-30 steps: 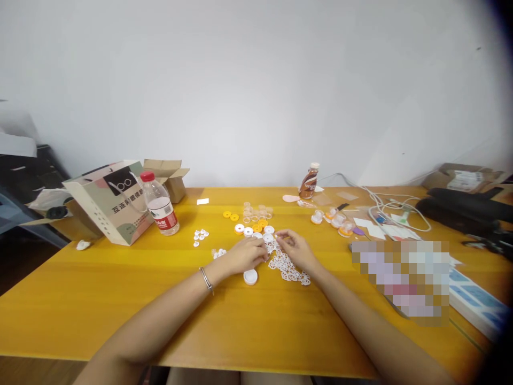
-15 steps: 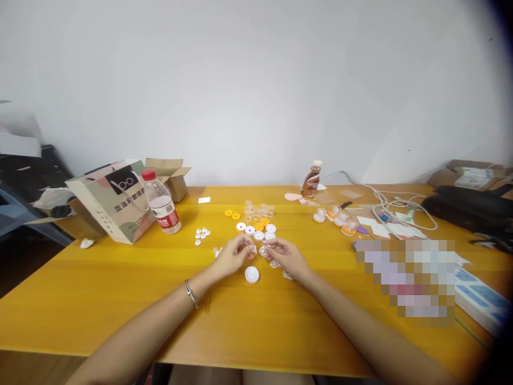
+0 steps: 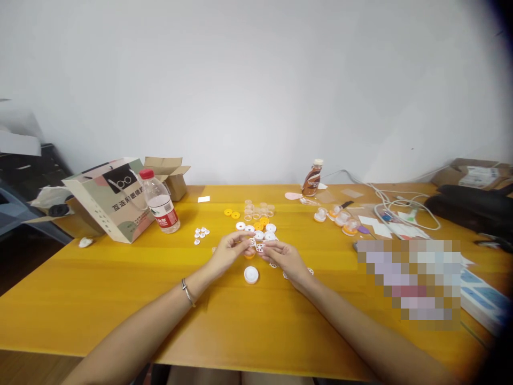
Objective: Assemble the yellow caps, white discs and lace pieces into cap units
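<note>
Just above the table, my left hand pinches a small white perforated piece between thumb and fingertips. A similar white openwork disc is pinched in my right hand, right beside the first piece. I cannot tell whether the two pieces touch. Below the hands lies a round white cap-like part. More white openwork discs lie partly hidden under my right hand. Beyond the fingers are white round parts and a yellow disc.
Clear rings and yellow discs sit farther back. Small white stemmed parts lie left, near a water bottle and paper bag. Rightward are a brown drink bottle, orange-and-clear assemblies and white cables.
My hands have come closer together and slightly up, bringing the two white perforated pieces side by side. An orange part now shows beneath the fingers.
</note>
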Available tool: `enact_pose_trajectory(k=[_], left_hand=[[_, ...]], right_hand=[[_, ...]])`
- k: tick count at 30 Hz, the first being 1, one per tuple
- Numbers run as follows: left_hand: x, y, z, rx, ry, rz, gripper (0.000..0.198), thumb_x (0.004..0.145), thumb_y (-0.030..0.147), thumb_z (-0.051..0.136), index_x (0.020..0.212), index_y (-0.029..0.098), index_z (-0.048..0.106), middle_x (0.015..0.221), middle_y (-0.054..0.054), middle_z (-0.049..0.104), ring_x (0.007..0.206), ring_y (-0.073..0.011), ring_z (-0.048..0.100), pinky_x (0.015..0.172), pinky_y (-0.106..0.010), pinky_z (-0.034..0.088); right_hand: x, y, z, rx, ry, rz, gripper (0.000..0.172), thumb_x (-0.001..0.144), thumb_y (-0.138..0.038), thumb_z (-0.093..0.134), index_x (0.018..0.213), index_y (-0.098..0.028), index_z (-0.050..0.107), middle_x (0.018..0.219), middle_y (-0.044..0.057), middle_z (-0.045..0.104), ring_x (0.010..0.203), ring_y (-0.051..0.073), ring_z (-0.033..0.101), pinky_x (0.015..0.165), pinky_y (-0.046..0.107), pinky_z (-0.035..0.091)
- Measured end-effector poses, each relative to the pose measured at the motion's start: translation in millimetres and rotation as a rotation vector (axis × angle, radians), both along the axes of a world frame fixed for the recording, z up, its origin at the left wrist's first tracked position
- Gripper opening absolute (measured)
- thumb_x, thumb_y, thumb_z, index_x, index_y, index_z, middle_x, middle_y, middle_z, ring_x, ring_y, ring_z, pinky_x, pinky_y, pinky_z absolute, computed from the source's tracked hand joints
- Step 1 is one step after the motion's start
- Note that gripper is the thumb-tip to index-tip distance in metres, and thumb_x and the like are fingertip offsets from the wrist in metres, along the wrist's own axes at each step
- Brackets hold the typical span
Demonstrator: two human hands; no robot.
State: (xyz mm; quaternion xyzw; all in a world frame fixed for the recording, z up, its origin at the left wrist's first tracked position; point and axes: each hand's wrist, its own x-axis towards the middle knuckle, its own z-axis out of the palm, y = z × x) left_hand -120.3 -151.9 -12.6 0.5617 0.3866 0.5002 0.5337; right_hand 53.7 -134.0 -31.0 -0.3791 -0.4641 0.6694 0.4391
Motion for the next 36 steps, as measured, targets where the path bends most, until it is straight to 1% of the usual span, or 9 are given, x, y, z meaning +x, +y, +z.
enact_pose_trajectory(k=[4, 8, 13, 15, 19, 22, 27, 32, 36], left_hand=[[1, -2, 0.7, -0.015, -0.010, -0.010, 0.035, 0.074, 0.031, 0.060, 0.106, 0.016, 0.058, 0.077, -0.003, 0.064, 0.068, -0.0112, 0.059, 0.071, -0.025, 0.047], [3, -4, 4.0, -0.027, 0.016, -0.035, 0.028, 0.074, 0.031, 0.060, 0.097, 0.014, 0.062, 0.082, -0.004, 0.064, 0.075, -0.0138, 0.061, 0.076, -0.029, 0.048], [2, -4, 7.0, 0.032, 0.111, -0.058, 0.039, 0.075, 0.030, 0.059, 0.111, 0.016, 0.054, 0.080, -0.003, 0.063, 0.079, -0.0151, 0.062, 0.079, -0.031, 0.047], [0, -3, 6.1, 0.047, 0.127, -0.058, 0.037, 0.076, 0.031, 0.058, 0.110, 0.015, 0.054, 0.081, -0.004, 0.064, 0.078, -0.0157, 0.062, 0.077, -0.031, 0.048], [-2, -1, 3.9, 0.245, 0.207, 0.015, 0.026, 0.076, 0.029, 0.058, 0.099, 0.016, 0.061, 0.093, -0.007, 0.060, 0.082, -0.0161, 0.058, 0.071, -0.028, 0.047], [0, -1, 4.4, 0.411, 0.307, 0.069, 0.020, 0.076, 0.026, 0.059, 0.093, 0.019, 0.065, 0.096, -0.007, 0.055, 0.093, -0.0178, 0.052, 0.076, -0.028, 0.044], [6, -4, 7.1, 0.448, 0.399, 0.083, 0.019, 0.077, 0.023, 0.058, 0.094, 0.021, 0.065, 0.097, -0.007, 0.052, 0.097, -0.0176, 0.049, 0.089, -0.033, 0.038], [11, -7, 5.1, 0.482, 0.440, 0.111, 0.019, 0.077, 0.021, 0.057, 0.095, 0.022, 0.065, 0.097, -0.006, 0.053, 0.096, -0.0174, 0.049, 0.090, -0.033, 0.037], [16, -10, 3.9, 0.522, 0.475, 0.107, 0.030, 0.077, 0.021, 0.057, 0.107, 0.024, 0.059, 0.102, -0.006, 0.052, 0.099, -0.0181, 0.048, 0.090, -0.034, 0.037]], right_hand=[[-2, -1, -1.9, -0.022, 0.022, -0.021, 0.024, 0.056, -0.028, 0.073, 0.074, -0.018, 0.060, 0.074, 0.001, 0.070, 0.072, 0.014, 0.066, 0.074, 0.026, 0.051], [-2, -2, -2.5, -0.035, 0.045, 0.005, 0.022, 0.059, -0.027, 0.072, 0.075, -0.019, 0.060, 0.074, 0.001, 0.070, 0.074, 0.014, 0.066, 0.075, 0.025, 0.051], [-1, -2, -1.4, -0.038, 0.054, 0.002, 0.022, 0.060, -0.026, 0.071, 0.077, -0.019, 0.060, 0.077, 0.003, 0.070, 0.075, 0.016, 0.067, 0.073, 0.026, 0.052], [-1, -3, 0.1, -0.043, 0.065, 0.002, 0.022, 0.061, -0.026, 0.071, 0.078, -0.018, 0.061, 0.078, 0.004, 0.070, 0.076, 0.015, 0.066, 0.075, 0.026, 0.052], [0, -5, 3.9, -0.052, 0.112, 0.034, 0.023, 0.061, -0.024, 0.072, 0.081, -0.018, 0.062, 0.085, 0.004, 0.070, 0.080, 0.014, 0.066, 0.079, 0.025, 0.050], [0, -8, 6.6, -0.059, 0.137, 0.060, 0.024, 0.060, -0.024, 0.072, 0.080, -0.018, 0.062, 0.083, 0.002, 0.070, 0.078, 0.013, 0.066, 0.080, 0.026, 0.049], [0, -10, 9.8, -0.041, 0.126, 0.069, 0.024, 0.059, -0.025, 0.072, 0.079, -0.018, 0.062, 0.080, 0.002, 0.070, 0.076, 0.013, 0.065, 0.077, 0.026, 0.049], [-1, -9, 8.1, 0.008, 0.087, 0.058, 0.024, 0.058, -0.028, 0.073, 0.077, -0.018, 0.061, 0.075, 0.002, 0.069, 0.071, 0.012, 0.064, 0.071, 0.024, 0.048], [4, 0, 7.1, 0.113, 0.032, -0.051, 0.022, 0.057, -0.031, 0.073, 0.071, -0.018, 0.061, 0.064, -0.001, 0.066, 0.059, 0.010, 0.059, 0.062, 0.024, 0.046]])
